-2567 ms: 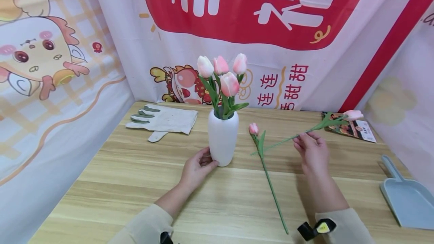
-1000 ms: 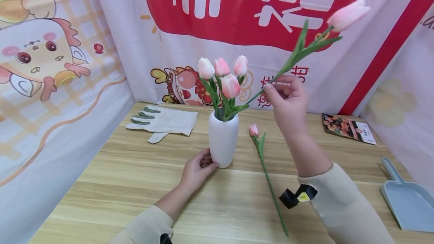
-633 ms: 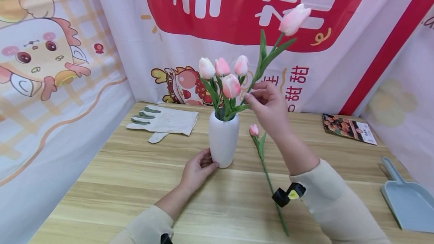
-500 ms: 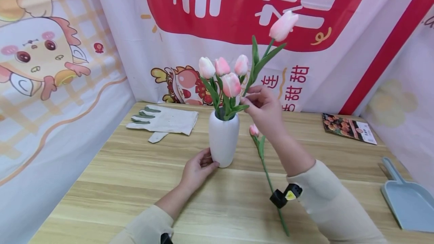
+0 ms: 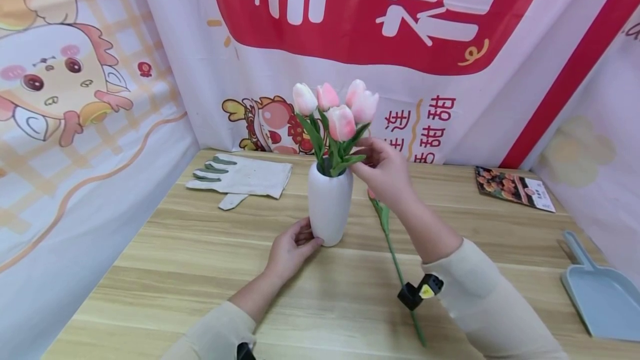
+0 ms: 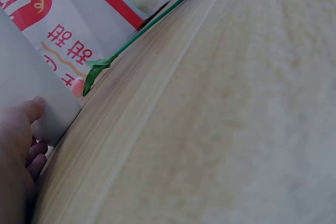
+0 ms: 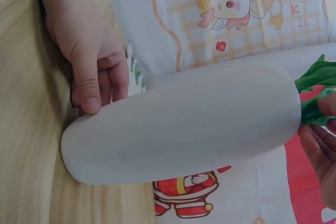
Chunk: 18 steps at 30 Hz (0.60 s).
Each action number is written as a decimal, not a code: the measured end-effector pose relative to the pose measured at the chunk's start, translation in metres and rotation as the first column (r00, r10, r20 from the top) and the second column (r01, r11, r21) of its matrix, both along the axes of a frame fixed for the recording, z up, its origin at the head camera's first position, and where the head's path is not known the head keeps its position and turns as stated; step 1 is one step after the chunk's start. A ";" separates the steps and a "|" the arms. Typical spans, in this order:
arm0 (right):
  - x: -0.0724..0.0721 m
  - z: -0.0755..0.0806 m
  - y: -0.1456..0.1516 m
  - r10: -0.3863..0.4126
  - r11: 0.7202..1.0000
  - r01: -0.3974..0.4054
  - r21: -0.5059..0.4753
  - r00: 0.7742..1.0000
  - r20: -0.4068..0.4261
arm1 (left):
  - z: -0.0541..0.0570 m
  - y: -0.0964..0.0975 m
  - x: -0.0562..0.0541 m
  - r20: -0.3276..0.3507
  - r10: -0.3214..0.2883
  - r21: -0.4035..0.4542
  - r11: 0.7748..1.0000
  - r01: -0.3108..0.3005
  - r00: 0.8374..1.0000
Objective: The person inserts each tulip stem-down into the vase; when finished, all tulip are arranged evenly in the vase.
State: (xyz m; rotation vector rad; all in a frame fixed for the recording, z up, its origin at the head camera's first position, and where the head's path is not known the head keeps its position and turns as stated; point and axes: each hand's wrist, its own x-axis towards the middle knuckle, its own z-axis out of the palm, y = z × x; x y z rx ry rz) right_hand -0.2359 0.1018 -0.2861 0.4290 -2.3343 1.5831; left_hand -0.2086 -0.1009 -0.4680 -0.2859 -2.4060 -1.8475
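Note:
A white vase (image 5: 330, 204) stands upright on the wooden table, holding several pink and white artificial tulips. Low on its left side, my left hand (image 5: 290, 251) grips the base with thumb and curled fingers, also seen around the vase (image 7: 184, 124) in the right wrist view. At the mouth, my right hand (image 5: 385, 174) pinches a pale pink tulip (image 5: 366, 108) among its green leaves; its stem goes down into the vase, and the fingertips are partly behind leaves. Another tulip (image 5: 384, 218) lies on the table under the right forearm, its bloom mostly hidden by my hand.
A white glove with green fingers (image 5: 250, 175) lies at the back left. A printed card (image 5: 515, 189) is at the back right, and a light blue dustpan (image 5: 602, 299) rests at the right edge. A printed cloth backdrop (image 5: 480, 104) hangs close behind the table (image 5: 200, 271).
My right hand picked the tulip off the table at right, lifted it over to the vase, and lowered its stem in, so its bloom now sits among the others. My left hand stayed at the base.

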 end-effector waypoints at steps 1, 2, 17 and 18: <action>0.000 0.000 0.001 0.005 1.000 -0.005 0.001 1.000 0.004 | 0.000 0.000 0.000 0.001 0.000 0.001 1.000 0.000 1.000; 0.000 0.000 0.002 0.007 1.000 -0.007 0.002 1.000 0.009 | 0.000 0.000 0.000 0.002 0.000 0.001 1.000 0.000 1.000; 0.002 -0.022 0.036 -0.058 0.997 0.063 -0.052 0.995 0.085 | -0.003 0.000 -0.001 0.007 0.006 0.001 1.000 -0.006 1.000; 0.002 -0.027 0.041 -0.065 0.997 0.070 -0.039 0.993 0.102 | -0.003 0.000 -0.001 0.006 0.007 0.001 1.000 -0.007 1.000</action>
